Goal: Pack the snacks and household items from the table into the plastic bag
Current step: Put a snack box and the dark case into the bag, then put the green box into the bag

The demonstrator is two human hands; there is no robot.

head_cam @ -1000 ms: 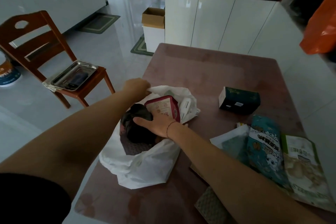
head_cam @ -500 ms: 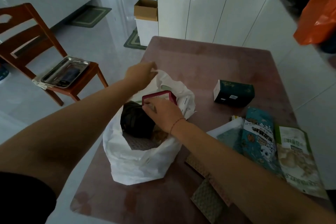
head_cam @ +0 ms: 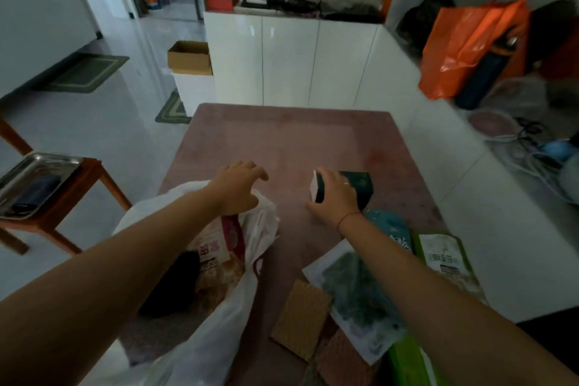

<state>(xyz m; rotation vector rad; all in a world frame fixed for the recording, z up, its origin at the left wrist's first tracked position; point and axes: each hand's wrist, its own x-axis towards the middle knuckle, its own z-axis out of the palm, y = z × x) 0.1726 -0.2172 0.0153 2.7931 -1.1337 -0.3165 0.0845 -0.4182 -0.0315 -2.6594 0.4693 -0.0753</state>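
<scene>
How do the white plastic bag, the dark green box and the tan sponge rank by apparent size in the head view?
1. White plastic bag, clearly largest.
2. Tan sponge.
3. Dark green box, partly covered by the right hand.
The sponge lies nearer the camera, so ranks 2 and 3 are uncertain.

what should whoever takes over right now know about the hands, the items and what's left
Left hand: open, over the bag rim, fingers spread, holding nothing clearly.
Right hand: grip closing around the dark box, which is on the table.
Done: pink packet and a black item are in the bag.
Left: the dark box, teal pouch, green-white pouch, clear packet, sponge pads and a green pack, all on the table right of the bag.
</scene>
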